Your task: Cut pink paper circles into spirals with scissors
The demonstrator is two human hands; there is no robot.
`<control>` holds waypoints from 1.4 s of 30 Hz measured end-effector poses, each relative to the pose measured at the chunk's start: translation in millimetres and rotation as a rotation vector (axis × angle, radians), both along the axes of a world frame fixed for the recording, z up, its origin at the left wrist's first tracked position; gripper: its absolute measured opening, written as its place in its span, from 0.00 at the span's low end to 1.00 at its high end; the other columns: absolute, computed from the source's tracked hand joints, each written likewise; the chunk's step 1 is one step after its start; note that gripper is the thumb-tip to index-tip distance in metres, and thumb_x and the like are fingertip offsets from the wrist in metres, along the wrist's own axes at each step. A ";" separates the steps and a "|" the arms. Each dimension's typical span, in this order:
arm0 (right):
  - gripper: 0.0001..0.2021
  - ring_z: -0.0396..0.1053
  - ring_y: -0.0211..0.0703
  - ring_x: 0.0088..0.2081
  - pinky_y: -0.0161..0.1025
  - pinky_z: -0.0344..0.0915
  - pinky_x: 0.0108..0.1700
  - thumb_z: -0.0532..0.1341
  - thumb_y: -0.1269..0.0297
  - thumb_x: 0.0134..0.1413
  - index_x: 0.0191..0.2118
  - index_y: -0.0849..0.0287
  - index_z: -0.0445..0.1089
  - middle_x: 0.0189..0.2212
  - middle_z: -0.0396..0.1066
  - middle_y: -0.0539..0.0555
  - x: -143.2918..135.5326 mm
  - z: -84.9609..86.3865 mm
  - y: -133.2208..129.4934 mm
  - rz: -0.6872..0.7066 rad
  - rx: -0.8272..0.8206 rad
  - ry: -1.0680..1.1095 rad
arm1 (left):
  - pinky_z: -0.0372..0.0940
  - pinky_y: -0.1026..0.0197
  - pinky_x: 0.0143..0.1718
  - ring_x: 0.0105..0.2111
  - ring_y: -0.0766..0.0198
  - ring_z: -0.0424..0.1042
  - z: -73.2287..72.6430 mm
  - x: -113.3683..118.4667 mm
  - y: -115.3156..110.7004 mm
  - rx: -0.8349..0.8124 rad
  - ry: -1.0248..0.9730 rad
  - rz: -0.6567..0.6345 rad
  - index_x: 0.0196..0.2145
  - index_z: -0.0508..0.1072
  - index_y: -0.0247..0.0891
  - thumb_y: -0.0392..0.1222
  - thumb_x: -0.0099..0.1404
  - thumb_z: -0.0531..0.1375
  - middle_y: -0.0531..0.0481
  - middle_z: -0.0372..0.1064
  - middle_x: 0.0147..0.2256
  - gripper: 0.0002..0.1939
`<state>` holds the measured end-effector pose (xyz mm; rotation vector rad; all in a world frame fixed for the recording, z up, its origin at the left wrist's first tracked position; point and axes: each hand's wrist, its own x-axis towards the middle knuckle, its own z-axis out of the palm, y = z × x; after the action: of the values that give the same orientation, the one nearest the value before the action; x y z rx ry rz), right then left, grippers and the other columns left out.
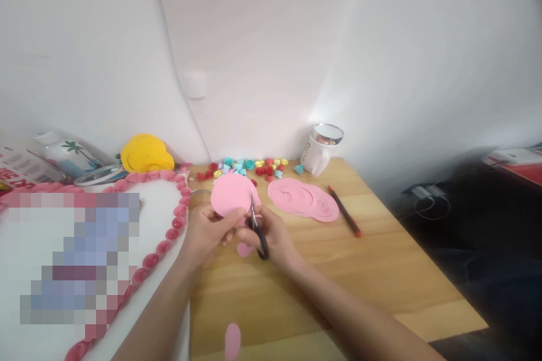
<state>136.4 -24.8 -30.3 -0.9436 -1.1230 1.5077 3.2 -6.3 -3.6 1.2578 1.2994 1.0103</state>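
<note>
A round pink paper disc [231,194] is pinched between the thumb and fingers of my left hand [209,230], held above the wooden table. My right hand [271,235] grips a pair of scissors [262,243] with black handles, and their blades reach up along the disc's right edge. Another bit of pink paper [244,249] shows just below my fingers. To the right of my hands lie several pink paper circles [302,197] with spiral cuts, overlapping one another.
Small rolled paper flowers [239,166] in several colours line the table's back edge. A white mug [322,149] stands behind a black-and-red pen [345,211]. On the left is a white board [169,203] bordered with pink paper roses [150,261]. A pink scrap [232,341] lies near the front.
</note>
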 end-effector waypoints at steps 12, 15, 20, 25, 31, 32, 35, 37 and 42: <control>0.22 0.60 0.33 0.18 0.32 0.61 0.21 0.70 0.56 0.31 0.30 0.58 0.59 0.17 0.61 0.43 -0.3 -1.7 -0.1 -0.022 -0.032 -0.014 | 0.49 0.68 0.15 0.13 0.75 0.55 -3.5 -3.8 1.1 0.017 -0.042 -0.023 0.15 0.65 0.35 0.44 0.52 0.61 0.56 0.59 0.12 0.14; 0.22 0.63 0.34 0.17 0.33 0.61 0.20 0.69 0.56 0.32 0.31 0.58 0.59 0.16 0.61 0.43 0.1 -1.8 -0.1 -0.016 -0.043 -0.015 | 0.49 0.68 0.16 0.12 0.75 0.54 -2.3 -3.6 1.6 0.024 -0.048 -0.031 0.16 0.65 0.34 0.43 0.53 0.61 0.57 0.58 0.11 0.14; 0.22 0.63 0.35 0.17 0.32 0.59 0.20 0.69 0.56 0.33 0.30 0.59 0.58 0.16 0.63 0.44 -1.1 -2.8 -1.3 0.003 -0.052 0.007 | 0.50 0.68 0.16 0.13 0.75 0.54 -1.6 -2.0 1.6 0.012 -0.130 -0.031 0.21 0.68 0.34 0.43 0.53 0.61 0.58 0.58 0.11 0.10; 0.21 0.61 0.33 0.17 0.32 0.59 0.20 0.68 0.56 0.34 0.30 0.58 0.57 0.16 0.61 0.43 -4.4 -5.1 -2.7 0.033 -0.050 0.017 | 0.50 0.69 0.15 0.13 0.75 0.54 -5.2 -0.5 0.9 -0.016 -0.059 0.037 0.15 0.66 0.33 0.44 0.51 0.62 0.57 0.57 0.11 0.15; 0.24 0.61 0.33 0.20 0.32 0.60 0.23 0.70 0.60 0.33 0.35 0.57 0.56 0.21 0.62 0.44 -2.3 -7.4 -0.6 -0.005 0.026 0.013 | 0.50 0.68 0.14 0.13 0.74 0.56 -12.6 -3.5 2.6 -0.014 0.016 0.009 0.18 0.70 0.32 0.47 0.49 0.64 0.55 0.60 0.12 0.15; 0.24 0.61 0.34 0.21 0.33 0.61 0.24 0.70 0.60 0.33 0.35 0.56 0.56 0.22 0.62 0.44 -1.9 -7.6 -0.2 -0.010 0.032 0.011 | 0.50 0.68 0.14 0.13 0.73 0.56 -13.5 -4.2 2.6 -0.016 0.013 0.001 0.19 0.70 0.32 0.48 0.49 0.64 0.55 0.60 0.13 0.15; 0.24 0.62 0.35 0.23 0.33 0.61 0.25 0.70 0.59 0.32 0.34 0.56 0.56 0.23 0.62 0.46 -1.3 -8.1 0.1 -0.006 0.036 0.016 | 0.51 0.68 0.15 0.14 0.73 0.56 -14.4 -5.3 2.1 -0.016 0.005 -0.007 0.20 0.71 0.31 0.48 0.49 0.64 0.54 0.61 0.13 0.15; 0.24 0.61 0.34 0.22 0.33 0.60 0.24 0.70 0.58 0.33 0.34 0.56 0.56 0.23 0.62 0.46 -1.4 -8.1 0.0 0.010 0.031 0.023 | 0.51 0.68 0.15 0.14 0.73 0.57 -13.6 -5.4 1.6 -0.009 0.013 -0.005 0.21 0.71 0.31 0.48 0.49 0.64 0.53 0.61 0.14 0.15; 0.22 0.59 0.33 0.20 0.34 0.60 0.25 0.69 0.56 0.35 0.33 0.56 0.57 0.21 0.60 0.44 -1.9 -7.1 -0.3 0.024 0.031 0.019 | 0.50 0.68 0.15 0.14 0.73 0.56 -10.4 -4.2 1.2 -0.007 0.008 -0.006 0.21 0.72 0.31 0.48 0.50 0.64 0.53 0.61 0.13 0.14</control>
<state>134.5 -25.1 -37.3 -0.8954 -1.1447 1.5112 -0.9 -5.1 -14.1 1.2610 1.3035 0.9960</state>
